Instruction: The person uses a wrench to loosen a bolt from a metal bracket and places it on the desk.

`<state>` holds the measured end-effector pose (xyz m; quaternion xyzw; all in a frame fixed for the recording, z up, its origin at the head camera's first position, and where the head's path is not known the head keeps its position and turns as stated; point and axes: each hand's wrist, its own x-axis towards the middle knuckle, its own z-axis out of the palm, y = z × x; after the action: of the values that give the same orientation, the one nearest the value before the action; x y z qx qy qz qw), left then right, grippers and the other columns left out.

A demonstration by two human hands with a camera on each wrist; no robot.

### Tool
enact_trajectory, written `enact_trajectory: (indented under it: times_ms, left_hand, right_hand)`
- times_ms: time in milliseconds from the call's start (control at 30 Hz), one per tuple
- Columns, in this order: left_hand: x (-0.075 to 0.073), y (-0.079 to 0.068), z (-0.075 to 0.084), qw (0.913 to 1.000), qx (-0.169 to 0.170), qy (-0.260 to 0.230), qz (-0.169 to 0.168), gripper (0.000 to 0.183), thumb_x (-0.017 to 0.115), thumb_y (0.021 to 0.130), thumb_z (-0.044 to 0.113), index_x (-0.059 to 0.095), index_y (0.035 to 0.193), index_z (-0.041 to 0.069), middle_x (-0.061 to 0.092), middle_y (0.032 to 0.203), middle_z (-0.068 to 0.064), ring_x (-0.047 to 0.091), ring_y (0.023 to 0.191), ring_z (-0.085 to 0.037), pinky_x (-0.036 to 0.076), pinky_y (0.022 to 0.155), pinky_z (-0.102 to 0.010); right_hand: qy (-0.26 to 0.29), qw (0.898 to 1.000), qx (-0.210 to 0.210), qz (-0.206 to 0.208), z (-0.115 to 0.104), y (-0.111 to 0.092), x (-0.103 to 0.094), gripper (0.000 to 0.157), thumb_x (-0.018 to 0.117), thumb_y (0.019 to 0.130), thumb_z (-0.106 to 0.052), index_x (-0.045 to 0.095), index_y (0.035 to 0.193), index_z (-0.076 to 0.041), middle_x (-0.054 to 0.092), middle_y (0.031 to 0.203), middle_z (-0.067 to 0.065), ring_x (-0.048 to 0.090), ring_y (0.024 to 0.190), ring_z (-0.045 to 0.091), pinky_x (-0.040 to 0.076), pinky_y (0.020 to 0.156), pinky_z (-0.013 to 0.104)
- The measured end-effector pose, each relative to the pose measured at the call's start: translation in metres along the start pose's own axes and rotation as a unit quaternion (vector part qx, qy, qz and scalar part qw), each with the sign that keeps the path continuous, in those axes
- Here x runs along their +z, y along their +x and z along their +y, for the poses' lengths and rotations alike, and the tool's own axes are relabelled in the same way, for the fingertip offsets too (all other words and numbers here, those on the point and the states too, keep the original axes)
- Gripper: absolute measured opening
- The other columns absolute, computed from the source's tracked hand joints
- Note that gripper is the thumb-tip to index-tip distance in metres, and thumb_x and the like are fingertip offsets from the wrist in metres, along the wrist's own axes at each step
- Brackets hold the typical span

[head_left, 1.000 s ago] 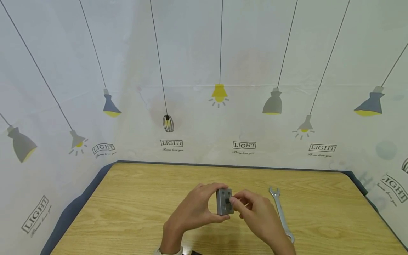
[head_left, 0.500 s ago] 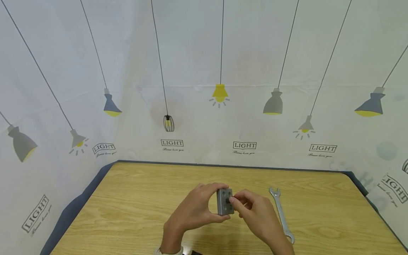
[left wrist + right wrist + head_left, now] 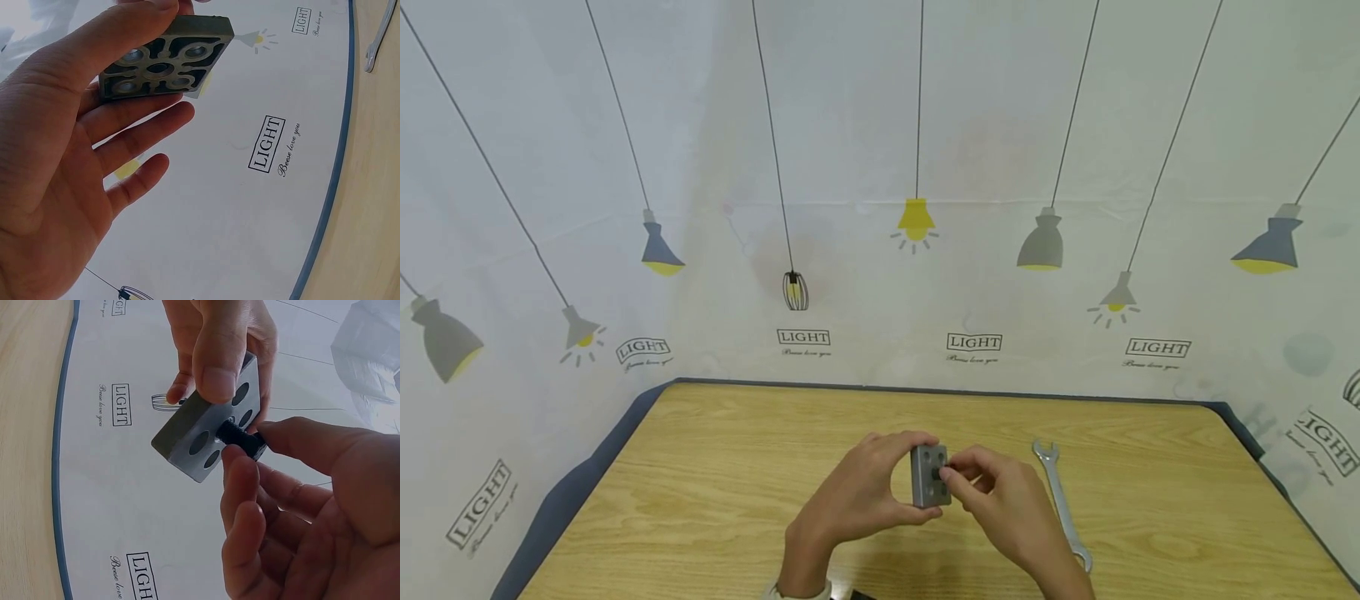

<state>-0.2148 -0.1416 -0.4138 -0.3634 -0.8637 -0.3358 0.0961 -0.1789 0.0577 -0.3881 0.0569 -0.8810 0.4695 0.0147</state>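
A grey rectangular metal block (image 3: 929,477) with several round holes is held up over the table. My left hand (image 3: 865,487) grips it by its top and bottom edges between thumb and fingers. The left wrist view shows the block's ribbed back (image 3: 159,69), with a ring-shaped hole in its middle. On the other face a black threaded bolt (image 3: 239,437) stands in the centre hole, part of its thread outside the block. My right hand (image 3: 1003,500) pinches the bolt's head between thumb and fingertips, as the right wrist view (image 3: 300,494) shows.
A silver open-end wrench (image 3: 1062,504) lies on the wooden table (image 3: 737,467), right of my right hand. The lamp-printed wall covering (image 3: 865,358) rises behind the table's dark edge. A small dark object (image 3: 861,595) shows at the bottom edge of the head view.
Both hands and the block stay almost in the same place. My right fingertips shift only slightly on the bolt.
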Motion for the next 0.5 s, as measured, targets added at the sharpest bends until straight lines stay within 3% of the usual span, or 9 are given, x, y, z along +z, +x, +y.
enact_trajectory:
  times_ms: [500]
  left_hand:
    - [-0.0012, -0.0004, 0.0002, 1.0000, -0.008, -0.003, -0.003, 0.068, 0.087, 0.075, 0.037, 0.057, 0.133, 0.021, 0.066, 0.122, 0.012, 0.060, 0.108, -0.003, 0.046, 0.097, -0.035]
  right_hand:
    - [-0.023, 0.999, -0.030, 0.010, 0.0004, -0.0016, -0.0004, 0.012, 0.075, 0.088, -0.015, 0.073, 0.098, -0.020, 0.066, 0.083, -0.007, 0.060, 0.067, 0.006, 0.049, 0.059, 0.024]
